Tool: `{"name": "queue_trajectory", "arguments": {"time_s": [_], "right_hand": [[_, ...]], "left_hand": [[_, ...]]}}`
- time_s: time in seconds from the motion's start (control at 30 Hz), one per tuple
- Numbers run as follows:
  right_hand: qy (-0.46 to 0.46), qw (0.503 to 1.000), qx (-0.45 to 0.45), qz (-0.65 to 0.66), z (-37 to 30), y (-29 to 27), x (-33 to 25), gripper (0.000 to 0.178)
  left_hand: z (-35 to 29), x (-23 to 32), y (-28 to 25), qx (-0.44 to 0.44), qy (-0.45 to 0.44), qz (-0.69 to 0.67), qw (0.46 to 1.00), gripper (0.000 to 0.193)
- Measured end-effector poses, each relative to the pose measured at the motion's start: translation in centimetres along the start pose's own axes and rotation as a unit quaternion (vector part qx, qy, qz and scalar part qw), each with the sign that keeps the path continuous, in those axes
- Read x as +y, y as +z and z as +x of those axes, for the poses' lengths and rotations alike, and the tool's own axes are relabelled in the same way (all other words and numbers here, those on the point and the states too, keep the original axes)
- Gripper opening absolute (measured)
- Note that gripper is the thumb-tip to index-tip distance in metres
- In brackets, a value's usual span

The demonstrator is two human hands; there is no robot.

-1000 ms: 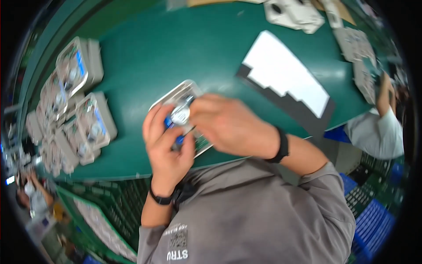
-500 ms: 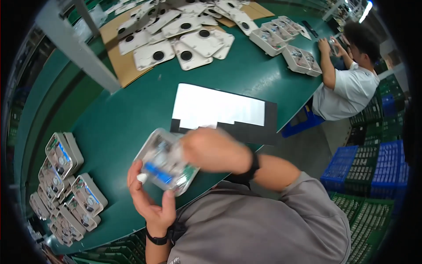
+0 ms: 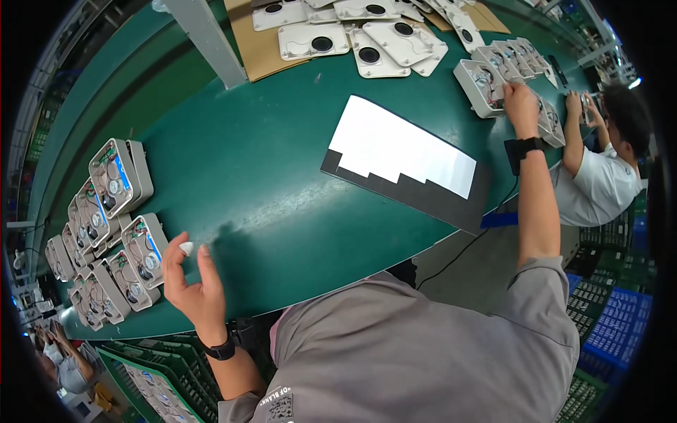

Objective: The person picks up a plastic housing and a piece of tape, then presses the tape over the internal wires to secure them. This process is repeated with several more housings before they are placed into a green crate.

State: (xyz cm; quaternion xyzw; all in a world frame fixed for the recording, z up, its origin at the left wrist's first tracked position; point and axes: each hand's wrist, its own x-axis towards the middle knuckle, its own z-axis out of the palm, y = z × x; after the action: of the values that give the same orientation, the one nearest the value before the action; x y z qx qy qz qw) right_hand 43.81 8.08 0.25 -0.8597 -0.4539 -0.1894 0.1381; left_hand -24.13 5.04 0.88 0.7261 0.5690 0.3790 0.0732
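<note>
My right hand (image 3: pixel 520 109) reaches to the far right, fingers curled down onto a light grey plastic housing (image 3: pixel 479 88) with wires inside. Its fingertips are partly hidden, but they seem closed on the rim. Close to the table's front edge on the left, my left hand (image 3: pixel 196 282) is held up with thumb and fingers apart and nothing between them. A white cover (image 3: pixel 186 248) sits on one of its fingertips. Just beyond that hand stands a housing (image 3: pixel 144 247) holding wires, a round part and a blue strip, among several similar ones.
White panels (image 3: pixel 314 42) with round black parts lie on cardboard at the back. A black board with a white sheet (image 3: pixel 402 151) rests mid-table. Near a grey post (image 3: pixel 204 42) the table edge curves. A co-worker (image 3: pixel 599 176) sits at the right, beside stacked crates (image 3: pixel 620 317).
The housing I held in front of me has left my hands. My left hand has moved left and opened; my right hand has swung far right to the other housings. The view has shifted.
</note>
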Motion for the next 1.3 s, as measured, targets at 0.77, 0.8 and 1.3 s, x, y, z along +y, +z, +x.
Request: {"name": "queue_trajectory", "arguments": {"time_s": [0.77,0.8,1.3], "right_hand": [[-0.252,0.813,-0.347,0.395,-14.9,-13.3,-18.0,0.04],[-0.204,0.826,-0.358,0.384,-14.2,-14.3,-17.2,0.039],[-0.342,0.873,-0.198,0.285,-18.4,-7.6,-20.9,0.019]], "left_hand": [[-1.2,-6.7,-2.1,0.014,-0.102,0.22,0.97,0.026],[-1.4,-6.6,-2.2,0.013,-0.111,0.21,0.971,0.025],[-2.0,3.6,1.5,-0.165,0.139,-0.01,0.976,0.025]]}}
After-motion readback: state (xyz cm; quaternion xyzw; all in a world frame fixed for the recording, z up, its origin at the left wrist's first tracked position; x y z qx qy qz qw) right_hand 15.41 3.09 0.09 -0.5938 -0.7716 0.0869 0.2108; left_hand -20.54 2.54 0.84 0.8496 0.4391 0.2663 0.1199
